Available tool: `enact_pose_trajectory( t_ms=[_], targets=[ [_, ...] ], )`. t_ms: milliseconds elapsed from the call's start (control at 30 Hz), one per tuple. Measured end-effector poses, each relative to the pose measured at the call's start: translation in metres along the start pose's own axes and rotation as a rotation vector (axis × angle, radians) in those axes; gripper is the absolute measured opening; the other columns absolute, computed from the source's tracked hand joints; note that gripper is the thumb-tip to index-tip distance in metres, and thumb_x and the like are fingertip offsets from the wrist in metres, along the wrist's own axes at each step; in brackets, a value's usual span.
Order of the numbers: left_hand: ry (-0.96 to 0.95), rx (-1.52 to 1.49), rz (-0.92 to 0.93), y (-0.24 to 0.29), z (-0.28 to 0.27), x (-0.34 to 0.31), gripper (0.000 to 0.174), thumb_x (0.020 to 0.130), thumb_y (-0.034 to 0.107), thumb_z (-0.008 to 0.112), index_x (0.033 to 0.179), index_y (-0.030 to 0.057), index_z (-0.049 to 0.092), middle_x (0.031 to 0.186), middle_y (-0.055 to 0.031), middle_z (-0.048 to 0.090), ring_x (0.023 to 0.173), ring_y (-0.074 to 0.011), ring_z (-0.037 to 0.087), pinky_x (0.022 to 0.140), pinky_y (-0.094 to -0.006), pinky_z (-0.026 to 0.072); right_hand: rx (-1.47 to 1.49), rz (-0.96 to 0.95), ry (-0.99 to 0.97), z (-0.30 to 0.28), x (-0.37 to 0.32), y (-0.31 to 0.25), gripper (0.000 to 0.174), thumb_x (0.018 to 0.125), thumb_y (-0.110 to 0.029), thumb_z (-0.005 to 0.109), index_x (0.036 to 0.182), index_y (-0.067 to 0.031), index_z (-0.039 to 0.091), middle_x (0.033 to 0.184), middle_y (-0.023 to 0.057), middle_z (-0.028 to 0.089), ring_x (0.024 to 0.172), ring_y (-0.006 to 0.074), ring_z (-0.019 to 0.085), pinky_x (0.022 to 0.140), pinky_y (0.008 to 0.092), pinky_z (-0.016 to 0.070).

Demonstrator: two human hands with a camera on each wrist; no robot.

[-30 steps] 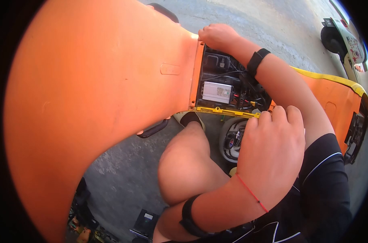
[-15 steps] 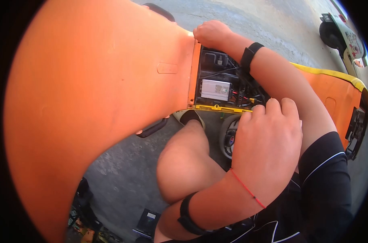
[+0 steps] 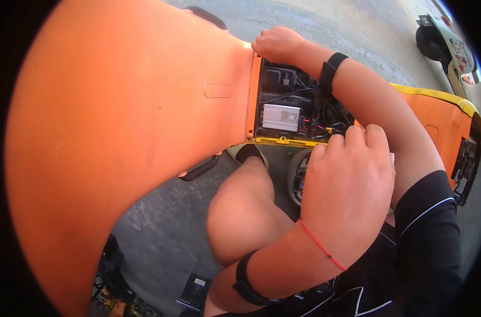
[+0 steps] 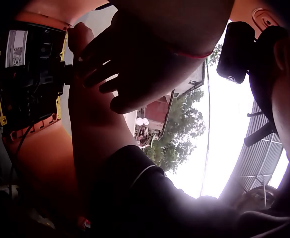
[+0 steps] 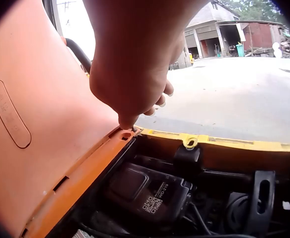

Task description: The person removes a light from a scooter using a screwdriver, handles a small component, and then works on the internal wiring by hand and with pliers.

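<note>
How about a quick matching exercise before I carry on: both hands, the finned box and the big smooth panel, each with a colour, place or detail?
Things:
1. right hand
2. left hand
3. finned box
4. big smooth panel

Matches:
A. silver
B. at a corner of the open compartment
C. orange
D. with a red cord round its wrist

Right pairs: 1-B, 2-D, 3-A, 4-C
</note>
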State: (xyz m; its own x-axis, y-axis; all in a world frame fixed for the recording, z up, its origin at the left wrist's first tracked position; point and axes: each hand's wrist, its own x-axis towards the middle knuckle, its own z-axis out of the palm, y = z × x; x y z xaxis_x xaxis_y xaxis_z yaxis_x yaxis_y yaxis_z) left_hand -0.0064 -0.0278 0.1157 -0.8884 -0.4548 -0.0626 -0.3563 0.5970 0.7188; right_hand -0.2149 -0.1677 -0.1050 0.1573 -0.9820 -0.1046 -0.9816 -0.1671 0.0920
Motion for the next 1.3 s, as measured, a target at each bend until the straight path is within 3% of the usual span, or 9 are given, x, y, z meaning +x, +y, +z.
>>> enact_pose_trajectory(
  t_ms=[133,200,333,600,733,933,1033,1200,1300],
  targets=[
    [0.010,0.031,-0.012,-0.001,0.000,-0.001,0.022,0.091,0.025,0.068,0.096,0.0063,0.058,0.085,-0.0071,0.062,0.082,-0.0227,0.066,0.074,-0.0353,0.0508,0.102,0.108,-0.090,-0.008,0.004,-0.009,0.019,0.091,-0.022,0.062,0.089,-0.0041,0.070,0.089,0.0157,0.073,0.091,0.0369,0.070,0.075,0.0466,0.0567],
    [0.016,0.037,-0.013,-0.002,0.000,0.000,0.022,0.090,0.025,0.069,0.096,0.0063,0.058,0.085,-0.0071,0.062,0.082,-0.0228,0.066,0.074,-0.0354,0.0509,0.289,0.394,-0.097,-0.012,0.007,-0.018,0.022,0.092,-0.023,0.062,0.092,-0.0030,0.071,0.088,0.0191,0.073,0.087,0.0401,0.070,0.074,0.0485,0.0561],
    [0.030,0.033,-0.014,-0.003,-0.001,0.001,0.022,0.090,0.025,0.069,0.095,0.0064,0.058,0.084,-0.0069,0.062,0.082,-0.0230,0.066,0.074,-0.0354,0.0511,0.412,0.578,-0.030,-0.009,0.009,-0.021,0.020,0.088,-0.016,0.064,0.098,-0.0057,0.077,0.096,0.0164,0.075,0.091,0.0362,0.072,0.076,0.0453,0.0579],
    [0.015,0.026,-0.011,-0.003,-0.005,0.001,0.022,0.091,0.024,0.069,0.097,0.0052,0.060,0.086,-0.0081,0.064,0.083,-0.0234,0.067,0.074,-0.0356,0.0512,0.068,-0.006,-0.037,-0.002,0.004,0.002,0.016,0.093,-0.018,0.059,0.093,-0.0052,0.069,0.089,0.0144,0.073,0.087,0.0373,0.070,0.074,0.0470,0.0562],
    [-0.008,0.006,-0.017,-0.004,-0.005,0.000,0.022,0.091,0.024,0.068,0.098,0.0050,0.060,0.086,-0.0082,0.064,0.082,-0.0237,0.067,0.074,-0.0360,0.0511,0.082,0.070,-0.102,-0.011,0.007,-0.010,0.015,0.089,-0.012,0.058,0.092,-0.0035,0.071,0.090,0.0155,0.074,0.087,0.0375,0.070,0.073,0.0469,0.0563],
    [0.026,0.000,-0.027,-0.007,-0.009,0.001,0.022,0.092,0.024,0.067,0.099,0.0047,0.060,0.085,-0.0082,0.063,0.082,-0.0243,0.066,0.074,-0.0367,0.0509,0.438,0.527,-0.066,-0.022,0.013,-0.024,0.019,0.085,-0.011,0.059,0.084,-0.0064,0.077,0.092,0.0167,0.074,0.088,0.0373,0.071,0.073,0.0457,0.0569],
    [0.005,-0.022,-0.028,-0.008,-0.010,-0.002,0.024,0.093,0.024,0.067,0.102,0.0029,0.061,0.086,-0.0088,0.063,0.082,-0.0249,0.065,0.074,-0.0370,0.0508,0.326,0.452,-0.205,-0.016,0.011,-0.020,0.019,0.087,-0.012,0.059,0.084,-0.0080,0.078,0.091,0.0146,0.075,0.087,0.0349,0.071,0.072,0.0457,0.0569],
    [0.021,-0.017,0.002,-0.012,-0.013,-0.005,0.029,0.094,0.024,0.066,0.109,-0.0004,0.061,0.087,-0.0102,0.062,0.083,-0.0260,0.065,0.074,-0.0379,0.0507,-0.057,-0.076,-0.008,0.002,0.010,0.001,0.021,0.090,-0.014,0.058,0.086,-0.0109,0.078,0.093,0.0102,0.076,0.087,0.0284,0.073,0.073,0.0431,0.0576],
    [-0.001,-0.019,-0.002,-0.013,-0.013,-0.005,0.028,0.095,0.024,0.065,0.109,-0.0003,0.060,0.087,-0.0108,0.062,0.082,-0.0269,0.064,0.074,-0.0385,0.0506,-0.085,-0.091,-0.170,-0.009,0.015,-0.005,0.019,0.091,-0.012,0.057,0.086,-0.0071,0.075,0.090,0.0124,0.075,0.090,0.0320,0.073,0.073,0.0433,0.0582]
  ],
)
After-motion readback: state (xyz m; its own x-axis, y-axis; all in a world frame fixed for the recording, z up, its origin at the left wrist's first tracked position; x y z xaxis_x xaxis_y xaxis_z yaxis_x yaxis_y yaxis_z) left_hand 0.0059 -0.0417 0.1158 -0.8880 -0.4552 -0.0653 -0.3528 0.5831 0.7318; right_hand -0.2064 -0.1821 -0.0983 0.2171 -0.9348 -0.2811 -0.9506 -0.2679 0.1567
